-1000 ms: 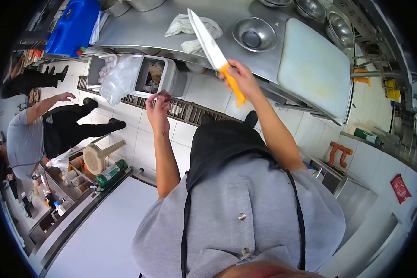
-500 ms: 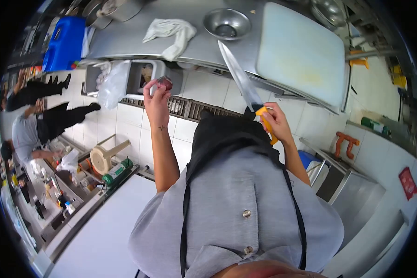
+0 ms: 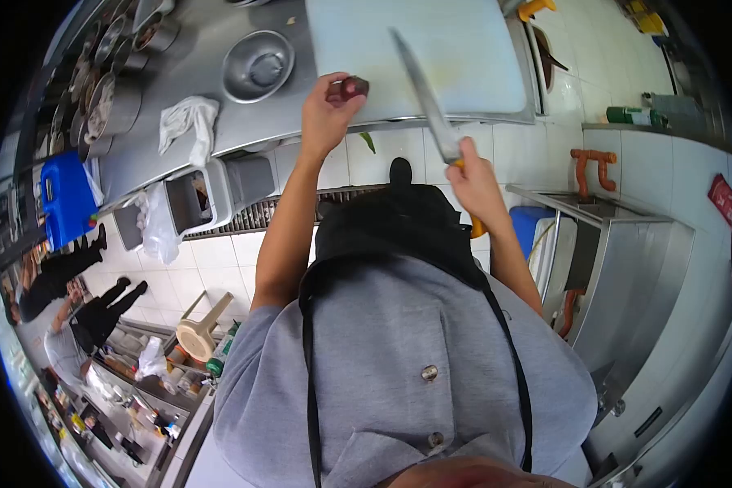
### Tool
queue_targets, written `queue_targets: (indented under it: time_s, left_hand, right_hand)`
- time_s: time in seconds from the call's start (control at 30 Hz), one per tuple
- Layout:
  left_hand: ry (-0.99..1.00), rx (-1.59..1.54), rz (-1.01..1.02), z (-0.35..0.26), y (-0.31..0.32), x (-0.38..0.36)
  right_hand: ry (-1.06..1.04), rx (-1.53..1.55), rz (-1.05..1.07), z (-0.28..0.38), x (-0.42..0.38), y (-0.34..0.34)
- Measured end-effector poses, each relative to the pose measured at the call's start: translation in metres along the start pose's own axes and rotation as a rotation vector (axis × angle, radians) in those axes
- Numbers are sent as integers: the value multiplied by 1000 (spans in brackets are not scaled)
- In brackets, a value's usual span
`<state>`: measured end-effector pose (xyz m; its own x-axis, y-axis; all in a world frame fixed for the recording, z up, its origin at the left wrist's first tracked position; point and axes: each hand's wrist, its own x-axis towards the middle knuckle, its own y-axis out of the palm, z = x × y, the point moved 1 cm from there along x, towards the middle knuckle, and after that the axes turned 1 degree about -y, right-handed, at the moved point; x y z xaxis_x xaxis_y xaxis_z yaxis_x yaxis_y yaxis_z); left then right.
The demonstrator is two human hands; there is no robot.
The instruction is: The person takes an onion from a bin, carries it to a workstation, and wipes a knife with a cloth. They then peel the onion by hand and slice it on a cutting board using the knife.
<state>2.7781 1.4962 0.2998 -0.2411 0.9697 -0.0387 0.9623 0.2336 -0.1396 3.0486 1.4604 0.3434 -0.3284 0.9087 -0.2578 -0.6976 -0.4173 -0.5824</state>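
Observation:
My left hand is closed around a small red onion, held near the front left part of the white cutting board. The fingers cover part of the onion. My right hand grips a large kitchen knife by its yellow handle. Its blade points up and away from me, over the cutting board. To the left of the board, a steel bowl stands on the metal counter.
A crumpled white cloth lies near the counter edge. Grey bins stand below it, and a blue jerrycan is at the left. Several pots line the counter's far left. Two other people are at the left. A steel cabinet stands at the right.
The view has shifted to the right and closer to the counter. My left hand with the onion has moved from over the floor to the board's front. The knife is still in my right hand.

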Motion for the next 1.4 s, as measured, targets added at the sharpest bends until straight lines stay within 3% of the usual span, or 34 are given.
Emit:
queue_targets:
  time_s: [0.13,0.33,0.47,0.73,0.83,0.97,1.27,1.4]
  left_hand:
    - [11,198,-138,7,10,-5]
    - [15,255,-144,10,5,-3]
    - [4,162,-154,22,6,3]
    - [56,370,-87,7,2,7]
    - [57,257,-104,9,2,8]
    - [77,327,-87,7,1,10]
    - [67,415,-55,-3,1,10]
    - [133,422,-108,5,-9,18]
  right_hand:
    - [-74,-234,102,11,7,13]
    - [-154,-259,49,19,7,27]
    - [-115,-307,62,23,0,34]
    - [-80,-365,89,34,-11,28]
    - [-66,-373,113,42,-14,22]
    - [-31,-425,145,42,-12,22]
    - [-131,-338,78,62,56,44]
    - [-94,-299,146,72,85,57]
